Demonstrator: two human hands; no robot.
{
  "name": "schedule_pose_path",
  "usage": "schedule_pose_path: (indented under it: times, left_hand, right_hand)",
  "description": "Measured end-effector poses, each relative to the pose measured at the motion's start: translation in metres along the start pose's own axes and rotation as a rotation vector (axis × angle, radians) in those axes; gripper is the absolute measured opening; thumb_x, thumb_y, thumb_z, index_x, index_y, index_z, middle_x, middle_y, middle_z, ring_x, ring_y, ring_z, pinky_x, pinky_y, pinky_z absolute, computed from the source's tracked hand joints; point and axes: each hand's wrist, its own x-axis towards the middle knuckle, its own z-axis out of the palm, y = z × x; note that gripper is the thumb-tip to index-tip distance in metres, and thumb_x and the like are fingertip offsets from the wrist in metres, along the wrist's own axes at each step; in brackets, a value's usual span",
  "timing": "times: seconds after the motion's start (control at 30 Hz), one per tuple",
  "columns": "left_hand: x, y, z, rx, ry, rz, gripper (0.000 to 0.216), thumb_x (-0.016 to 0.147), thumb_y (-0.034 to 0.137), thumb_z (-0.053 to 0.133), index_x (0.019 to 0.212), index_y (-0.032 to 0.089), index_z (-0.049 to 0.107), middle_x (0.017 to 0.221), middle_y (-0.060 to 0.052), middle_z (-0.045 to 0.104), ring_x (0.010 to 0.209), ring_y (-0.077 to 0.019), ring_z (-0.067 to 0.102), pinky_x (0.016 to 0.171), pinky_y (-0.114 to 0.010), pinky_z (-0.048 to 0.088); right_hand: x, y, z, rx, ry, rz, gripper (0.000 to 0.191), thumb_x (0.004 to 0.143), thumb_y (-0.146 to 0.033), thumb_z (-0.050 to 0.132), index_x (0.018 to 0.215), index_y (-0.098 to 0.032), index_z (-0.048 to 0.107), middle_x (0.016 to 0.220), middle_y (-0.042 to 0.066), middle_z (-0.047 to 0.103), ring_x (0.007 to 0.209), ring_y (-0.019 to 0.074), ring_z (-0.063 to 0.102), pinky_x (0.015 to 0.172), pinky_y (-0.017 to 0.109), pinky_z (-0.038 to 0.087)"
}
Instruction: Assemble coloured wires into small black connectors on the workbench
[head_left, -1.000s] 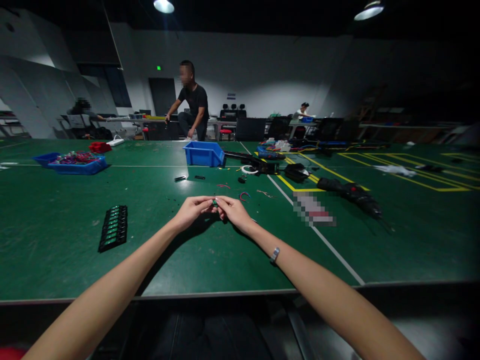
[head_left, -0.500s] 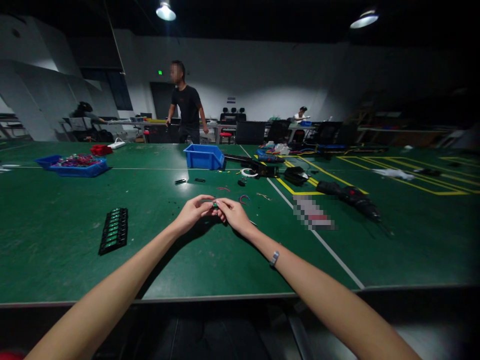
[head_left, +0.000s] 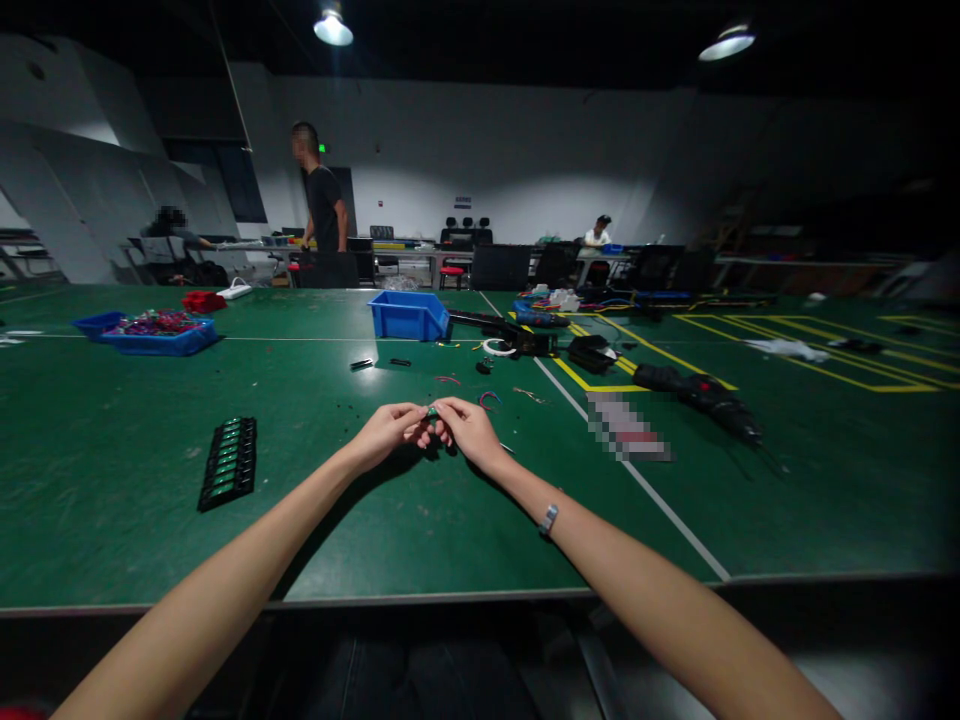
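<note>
Both hands meet just above the green table, their fingertips closed on one small green part [head_left: 432, 412], perhaps a circuit board. My left hand [head_left: 391, 432] pinches it from the left. From the right, my right hand [head_left: 465, 430] grips it with thumb and fingers. Most of the part is hidden by the fingers, so its exact kind does not show. To the left lies a black holder [head_left: 228, 462] with a row of similar green pieces. Beyond my hands are a red-and-blue wire [head_left: 489, 398] and two small black pieces, one of them a black strip [head_left: 400, 362].
A blue bin [head_left: 409, 316] stands ahead, and a blue tray [head_left: 161, 340] of tangled wires sits far left. To the right lie a dark tool wrapped in black [head_left: 701, 400] and a blurred-out flat item [head_left: 628, 428]. Across the room, a person [head_left: 325, 205] stands.
My left fingers have shifted and curled lower, while both hands stay together on the small green part. The standing person across the room has moved left.
</note>
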Motion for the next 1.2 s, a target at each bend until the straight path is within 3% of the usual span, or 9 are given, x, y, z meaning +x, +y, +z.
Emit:
schedule_pose_path:
  times: [0.5,1.2]
  left_hand:
    - [-0.0005,0.003,0.0008,-0.033,0.018,-0.023,0.033,0.085,0.038,0.072,0.095,0.007,0.071,0.085,-0.01,0.07,0.068,-0.0131,0.064,0.068,-0.026,0.05]
    - [-0.001,0.0029,0.0015,-0.032,0.066,-0.001,0.036,0.079,0.04,0.078,0.096,0.009,0.071,0.082,-0.008,0.07,0.066,-0.0134,0.064,0.067,-0.026,0.049]
  right_hand:
    - [-0.0008,-0.0033,0.0013,0.019,-0.012,0.037,0.037,0.088,-0.05,0.059,0.097,-0.015,0.069,0.064,0.001,0.063,0.05,0.0119,0.054,0.048,0.024,0.045]
    - [-0.0007,-0.0051,0.001,-0.006,-0.014,0.011,0.039,0.088,-0.052,0.06,0.1,-0.016,0.07,0.065,0.001,0.064,0.054,0.0131,0.056,0.05,0.024,0.046]
